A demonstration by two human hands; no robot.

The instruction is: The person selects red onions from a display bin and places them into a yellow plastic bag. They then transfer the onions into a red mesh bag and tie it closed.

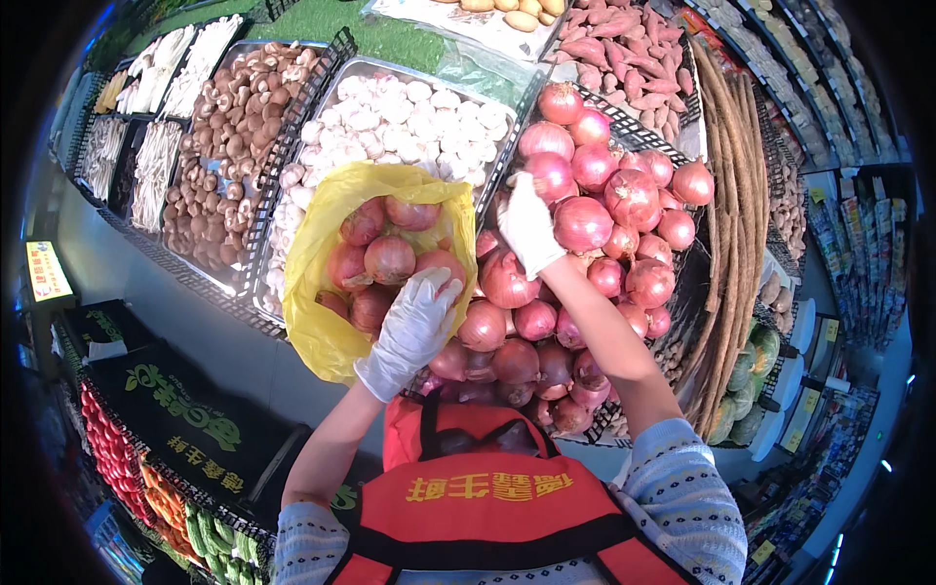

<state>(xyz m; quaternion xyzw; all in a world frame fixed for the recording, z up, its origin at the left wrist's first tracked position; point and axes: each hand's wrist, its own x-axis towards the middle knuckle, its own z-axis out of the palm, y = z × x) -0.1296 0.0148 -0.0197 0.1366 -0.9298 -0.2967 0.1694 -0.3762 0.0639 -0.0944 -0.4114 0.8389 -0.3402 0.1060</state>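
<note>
In a white glove, my left hand (pixel 409 333) reaches over the near rim of a yellow plastic bag (pixel 311 292), its fingers curled on a red onion (pixel 441 265). More red onions (pixel 389 259) lie inside the open bag, which rests over the near part of the garlic. On the right, my right hand (pixel 530 227), also gloved in white, sits in a heap of red onions (pixel 583 224). It touches onions along the heap's left side; the fingers are partly hidden, so its grip is unclear.
Garlic bulbs (pixel 409 124) fill a metal tray behind the bag. Shiitake mushrooms (pixel 241 110) lie to its left. Sweet potatoes (pixel 621 51) are behind the onions, and long brown yams (pixel 735 183) stand along their right. Black crate edges (pixel 322 80) separate the produce.
</note>
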